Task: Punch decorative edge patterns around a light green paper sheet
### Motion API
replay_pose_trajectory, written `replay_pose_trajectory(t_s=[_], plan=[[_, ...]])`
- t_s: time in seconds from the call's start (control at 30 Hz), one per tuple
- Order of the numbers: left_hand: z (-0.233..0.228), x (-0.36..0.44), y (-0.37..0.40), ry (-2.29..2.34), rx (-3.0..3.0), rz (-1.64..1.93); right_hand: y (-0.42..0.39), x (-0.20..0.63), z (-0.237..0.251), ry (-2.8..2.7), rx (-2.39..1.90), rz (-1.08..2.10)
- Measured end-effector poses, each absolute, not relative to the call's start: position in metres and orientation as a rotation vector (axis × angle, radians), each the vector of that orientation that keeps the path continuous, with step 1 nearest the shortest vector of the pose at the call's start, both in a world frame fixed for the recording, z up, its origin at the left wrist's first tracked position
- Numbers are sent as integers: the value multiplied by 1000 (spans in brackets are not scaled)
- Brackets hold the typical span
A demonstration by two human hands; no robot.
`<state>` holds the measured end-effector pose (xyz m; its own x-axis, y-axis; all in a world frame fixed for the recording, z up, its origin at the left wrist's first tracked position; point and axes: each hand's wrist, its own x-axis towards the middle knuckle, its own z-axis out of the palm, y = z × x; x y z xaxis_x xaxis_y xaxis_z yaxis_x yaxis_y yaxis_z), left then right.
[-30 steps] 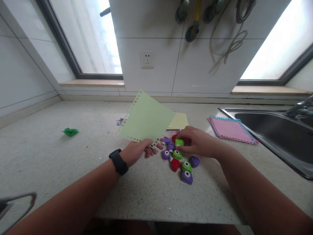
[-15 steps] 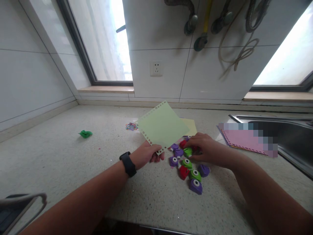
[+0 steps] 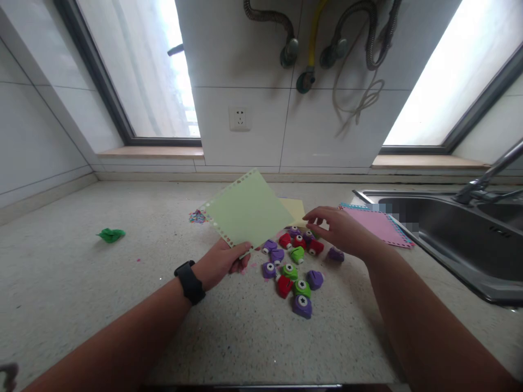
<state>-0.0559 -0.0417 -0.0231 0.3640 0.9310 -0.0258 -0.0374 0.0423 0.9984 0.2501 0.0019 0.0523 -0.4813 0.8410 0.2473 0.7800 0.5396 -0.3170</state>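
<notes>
My left hand (image 3: 231,258), with a black watch on the wrist, pinches a light green sheet of paper (image 3: 249,212) at its lower corner. Small punched holes run along two edges of the sheet, which is held tilted above the counter. My right hand (image 3: 333,226) hovers just right of a yellow sheet (image 3: 293,208), its fingers curved and apart with nothing visible between them. Below it lie several small craft paper punches in a loose group, among them a green punch (image 3: 297,254), a red punch (image 3: 285,286) and a purple punch (image 3: 302,306).
Pink and blue sheets with punched edges (image 3: 379,226) lie beside the steel sink (image 3: 457,245) on the right. Tiny coloured paper bits (image 3: 198,216) are heaped behind the green sheet. A crumpled green piece (image 3: 111,235) rests on the counter (image 3: 102,305) at left.
My right hand has lifted off the punches and moved up and right of them. The view has turned right, showing more of the sink and its tap. My left hand still holds the green sheet.
</notes>
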Motion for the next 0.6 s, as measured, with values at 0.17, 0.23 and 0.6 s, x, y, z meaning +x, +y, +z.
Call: replay_pose_trajectory(t_s=[0.17, 0.23, 0.6], plan=[[-21, -56, -42, 949, 1237, 957, 4, 273, 54, -2508, -1468, 370], [-19, -56, -43, 970, 1216, 966, 2, 279, 56, -2566, -1487, 588], [-16, -53, -46, 994, 1180, 969, -2, 267, 47, -2601, -1557, 548]])
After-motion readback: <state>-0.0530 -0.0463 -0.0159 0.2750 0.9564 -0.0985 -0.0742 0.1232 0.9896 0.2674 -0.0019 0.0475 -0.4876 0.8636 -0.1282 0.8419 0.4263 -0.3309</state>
